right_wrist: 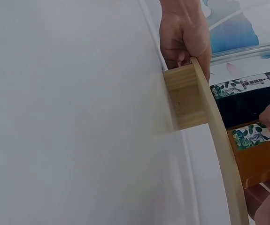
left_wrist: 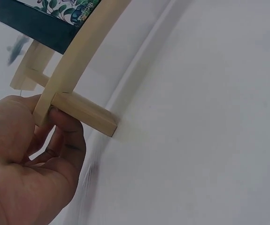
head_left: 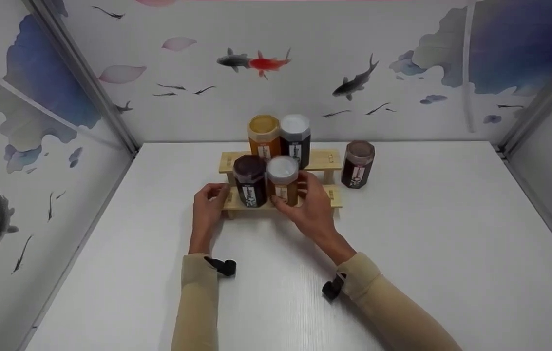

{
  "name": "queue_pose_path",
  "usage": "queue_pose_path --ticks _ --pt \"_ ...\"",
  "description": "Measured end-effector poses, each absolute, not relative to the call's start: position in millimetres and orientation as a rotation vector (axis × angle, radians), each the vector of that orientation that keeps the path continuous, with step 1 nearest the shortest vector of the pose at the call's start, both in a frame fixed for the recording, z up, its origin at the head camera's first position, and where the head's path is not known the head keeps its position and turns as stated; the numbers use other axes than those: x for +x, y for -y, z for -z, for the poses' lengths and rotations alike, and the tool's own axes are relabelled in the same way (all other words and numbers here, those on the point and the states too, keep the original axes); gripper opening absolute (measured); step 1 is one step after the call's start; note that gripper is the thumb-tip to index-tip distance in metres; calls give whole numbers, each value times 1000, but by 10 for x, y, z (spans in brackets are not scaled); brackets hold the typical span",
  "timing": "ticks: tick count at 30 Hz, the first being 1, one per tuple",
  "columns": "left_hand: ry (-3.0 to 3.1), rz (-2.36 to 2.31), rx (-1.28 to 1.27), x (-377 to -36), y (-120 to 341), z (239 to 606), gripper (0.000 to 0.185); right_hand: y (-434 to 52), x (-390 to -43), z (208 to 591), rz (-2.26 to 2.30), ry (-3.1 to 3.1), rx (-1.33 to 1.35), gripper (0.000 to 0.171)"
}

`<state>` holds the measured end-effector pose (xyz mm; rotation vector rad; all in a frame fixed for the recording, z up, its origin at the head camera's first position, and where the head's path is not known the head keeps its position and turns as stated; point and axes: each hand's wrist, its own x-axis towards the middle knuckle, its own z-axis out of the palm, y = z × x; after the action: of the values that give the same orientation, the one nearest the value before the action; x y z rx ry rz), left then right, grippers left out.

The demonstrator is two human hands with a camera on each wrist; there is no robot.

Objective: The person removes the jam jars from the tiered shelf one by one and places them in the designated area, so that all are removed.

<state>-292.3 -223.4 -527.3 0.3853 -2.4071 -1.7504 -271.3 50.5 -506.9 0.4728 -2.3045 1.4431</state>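
Note:
My left hand (head_left: 209, 207) pinches the left end of a two-step wooden rack (head_left: 335, 196), at the lower step. In the left wrist view its thumb and fingers close round the end of the plank (left_wrist: 78, 65). An amber jar (head_left: 283, 187) with a whitish lid stands on the lower step, and my right hand (head_left: 315, 209) grips it from the right, thumb across its front. Close beside it on the left is a dark jar (head_left: 250, 181) with a patterned label. The right wrist view shows the amber jar's base (right_wrist: 254, 161) right at the step.
Behind, on the upper step, stand an orange jar (head_left: 264, 134) and a black jar (head_left: 295, 141) with a white lid. A dark red jar (head_left: 357, 166) stands on the white table (head_left: 427, 234) right of the rack. Fish-patterned panels (head_left: 305, 29) enclose the table at the back and sides.

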Motion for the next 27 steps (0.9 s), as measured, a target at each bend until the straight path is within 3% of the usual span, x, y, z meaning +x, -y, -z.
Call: queue_pose_path --ticks 15,27 --pt "2400 1712 361 -2944 2209 5291 31 -1334 -2570 5022 -1459 2267 535 74" --pt "2398 1746 369 -2920 2236 5306 35 -2133 -2632 5075 -1428 2311 359 72"
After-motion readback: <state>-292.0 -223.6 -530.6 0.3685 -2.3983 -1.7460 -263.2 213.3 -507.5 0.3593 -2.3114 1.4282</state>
